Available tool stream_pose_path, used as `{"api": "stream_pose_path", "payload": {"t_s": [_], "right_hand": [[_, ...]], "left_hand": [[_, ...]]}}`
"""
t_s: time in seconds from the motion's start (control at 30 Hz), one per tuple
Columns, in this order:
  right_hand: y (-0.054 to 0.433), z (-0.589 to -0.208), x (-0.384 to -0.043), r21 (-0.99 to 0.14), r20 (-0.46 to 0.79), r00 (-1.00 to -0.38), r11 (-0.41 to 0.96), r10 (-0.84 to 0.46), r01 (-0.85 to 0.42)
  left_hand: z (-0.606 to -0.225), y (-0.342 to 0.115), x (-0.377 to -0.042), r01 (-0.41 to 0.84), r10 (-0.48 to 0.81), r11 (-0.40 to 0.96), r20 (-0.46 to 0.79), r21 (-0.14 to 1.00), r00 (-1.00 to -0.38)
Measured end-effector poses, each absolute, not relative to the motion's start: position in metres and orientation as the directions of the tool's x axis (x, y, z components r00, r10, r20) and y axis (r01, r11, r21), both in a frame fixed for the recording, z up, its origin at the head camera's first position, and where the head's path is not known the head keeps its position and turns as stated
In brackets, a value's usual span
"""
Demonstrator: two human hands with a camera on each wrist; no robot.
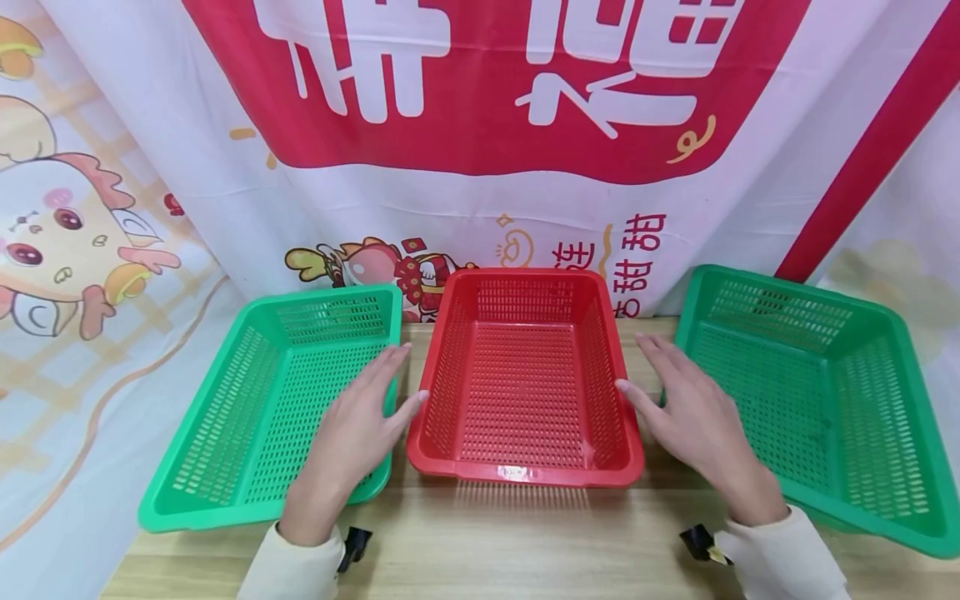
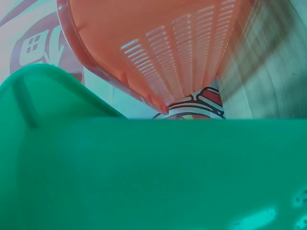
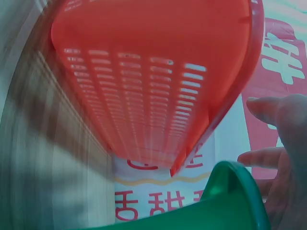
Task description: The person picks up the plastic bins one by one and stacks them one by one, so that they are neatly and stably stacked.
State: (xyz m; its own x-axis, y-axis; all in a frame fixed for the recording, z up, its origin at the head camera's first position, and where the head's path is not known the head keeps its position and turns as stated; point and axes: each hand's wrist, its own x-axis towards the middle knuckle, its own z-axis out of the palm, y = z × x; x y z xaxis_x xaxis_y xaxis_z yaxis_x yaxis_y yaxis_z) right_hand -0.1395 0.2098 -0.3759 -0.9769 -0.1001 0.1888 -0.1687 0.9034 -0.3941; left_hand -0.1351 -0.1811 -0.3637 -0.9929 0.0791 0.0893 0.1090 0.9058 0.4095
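Observation:
Between the two hands stands a red plastic basket (image 1: 525, 392) with slotted walls and nothing inside. My left hand (image 1: 352, 429) hovers over the inner rim of the left green basket (image 1: 217, 400), fingers straight and thumb at the red rim. On the other side my right hand (image 1: 693, 417) is held over the near edge of the right green basket (image 1: 892, 417), its thumb tip by the red rim. Whether either thumb touches the rim I cannot tell. In the right wrist view the fingers (image 3: 268, 158) are spread and hold nothing; the left wrist view shows no hand.
All three baskets stand in a row on a wooden table (image 1: 465, 550). Behind them hangs a white cloth (image 1: 480, 208) with red print and cartoon figures. A patterned cloth (image 1: 82, 375) covers the left side.

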Motion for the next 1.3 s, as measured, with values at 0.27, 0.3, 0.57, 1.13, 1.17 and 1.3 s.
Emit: {"api": "stream_pose_path", "payload": {"t_s": [0.27,0.3,0.57,1.13,1.17,1.3], "right_hand": [[0.202,-0.376,-0.141,-0.477,0.208,-0.973,0.859,-0.097,-0.188],[0.201,-0.376,-0.141,-0.486,0.208,-0.973,0.853,-0.098,-0.19],[0.198,-0.376,-0.147,-0.533,0.2,-0.974,0.822,-0.11,-0.202],[0.191,-0.379,-0.16,-0.606,0.168,-0.98,0.773,-0.108,-0.189],[0.19,-0.379,-0.16,-0.611,0.161,-0.981,0.77,-0.106,-0.183],[0.188,-0.38,-0.162,-0.609,0.145,-0.985,0.776,-0.092,-0.162]], "left_hand": [[-0.365,-0.175,-0.138,0.086,0.064,0.873,0.061,0.481,-0.996],[-0.365,-0.175,-0.138,0.083,0.061,0.869,0.062,0.488,-0.996],[-0.368,-0.167,-0.145,0.115,0.076,0.843,0.094,0.526,-0.993],[-0.37,-0.15,-0.15,0.074,0.056,0.79,0.049,0.609,-0.997],[-0.37,-0.149,-0.15,0.072,0.053,0.789,0.049,0.611,-0.997],[-0.369,-0.147,-0.15,0.059,0.04,0.784,0.044,0.618,-0.998]]}}
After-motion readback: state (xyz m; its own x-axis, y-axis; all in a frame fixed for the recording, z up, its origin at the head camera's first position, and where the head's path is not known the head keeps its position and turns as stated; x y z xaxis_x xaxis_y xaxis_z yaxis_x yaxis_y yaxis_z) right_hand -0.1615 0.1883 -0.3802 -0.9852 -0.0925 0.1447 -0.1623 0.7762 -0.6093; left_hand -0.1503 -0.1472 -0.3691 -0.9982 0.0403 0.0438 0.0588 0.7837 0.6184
